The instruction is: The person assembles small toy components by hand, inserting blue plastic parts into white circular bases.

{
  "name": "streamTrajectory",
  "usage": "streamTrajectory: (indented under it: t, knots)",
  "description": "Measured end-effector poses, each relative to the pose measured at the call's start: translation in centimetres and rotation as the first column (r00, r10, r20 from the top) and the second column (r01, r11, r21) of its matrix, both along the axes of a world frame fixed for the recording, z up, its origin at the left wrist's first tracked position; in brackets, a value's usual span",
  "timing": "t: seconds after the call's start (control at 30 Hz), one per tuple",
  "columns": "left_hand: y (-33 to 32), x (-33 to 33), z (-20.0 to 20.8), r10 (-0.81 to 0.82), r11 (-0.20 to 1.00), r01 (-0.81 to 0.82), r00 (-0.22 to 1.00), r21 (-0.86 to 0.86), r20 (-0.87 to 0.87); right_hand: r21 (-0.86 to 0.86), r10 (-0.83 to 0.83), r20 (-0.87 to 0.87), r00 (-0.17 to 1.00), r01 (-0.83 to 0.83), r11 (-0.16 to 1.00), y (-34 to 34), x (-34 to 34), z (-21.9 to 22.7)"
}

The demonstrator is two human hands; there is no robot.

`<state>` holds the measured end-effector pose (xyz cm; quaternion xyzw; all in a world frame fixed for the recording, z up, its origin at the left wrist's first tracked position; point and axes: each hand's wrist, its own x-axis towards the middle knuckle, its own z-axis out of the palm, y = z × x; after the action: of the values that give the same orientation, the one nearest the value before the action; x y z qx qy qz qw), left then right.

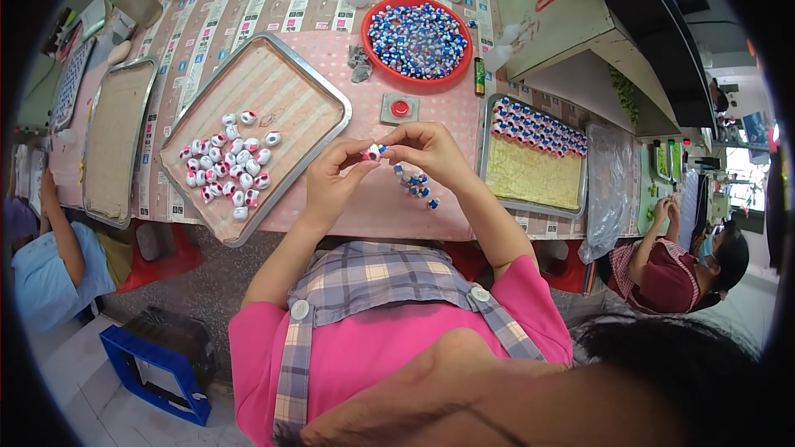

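My left hand [335,175] pinches a small white-and-pink piece [372,152] between thumb and fingertips. My right hand [432,154] meets it there, its fingertips closed on a small blue-and-white piece [383,149] that touches the first one. The fingers partly cover both. Below my right hand, several loose blue-and-white pieces [416,187] lie on the pink table cover [364,213]. To the left, a metal-rimmed tray [281,76] holds a cluster of rounded white-and-pink pieces [238,157]. At the right, rows of blue, white and pink pieces [542,126] fill the far part of another tray [530,174].
Beyond my hands stand a grey block with a red round top [400,108], a crumpled grey cloth [360,64] and a red basin [369,56] of blue-and-white pieces. A green tube [479,77] lies beside it. Co-workers [62,261] sit at both sides.
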<state>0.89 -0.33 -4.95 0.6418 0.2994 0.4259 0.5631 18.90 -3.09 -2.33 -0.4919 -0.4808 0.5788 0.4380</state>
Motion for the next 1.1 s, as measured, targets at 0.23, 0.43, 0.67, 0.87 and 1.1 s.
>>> streamTrajectory:
  t: [0.23, 0.43, 0.67, 0.87, 1.1]
  knots:
    - [-0.5, 0.6, 0.3, -0.020, 0.997, 0.026, 0.997, 0.069, -0.081, -0.060, -0.031, -0.152, 0.988, 0.023, 0.998, -1.2, 0.7, -1.0]
    - [0.4, 2.0, 0.6, 0.126, 0.872, -0.005, 0.969, 0.489, -0.214, 0.008, -0.291, -0.207, 0.934, 0.299, 0.954, -2.8, -0.8, -1.7]
    - [2.4, 0.5, -2.1, 0.149, 0.907, 0.029, 0.911, 0.420, -0.384, 0.190, -0.640, 0.036, 0.767, 0.624, 0.758, -6.2, 8.5, -3.9]
    - [7.7, -9.1, 0.6, 0.494, 0.869, -0.359, 0.668, 0.341, -0.556, 0.481, -0.665, 0.747, 0.028, 0.667, 0.568, -15.4, 26.4, -4.4]
    - [8.3, -13.6, 0.9, 0.527, 0.849, -0.305, 0.557, 0.432, -0.642, 0.375, -0.471, 0.882, 0.028, 0.563, 0.736, -14.9, 28.1, -6.6]
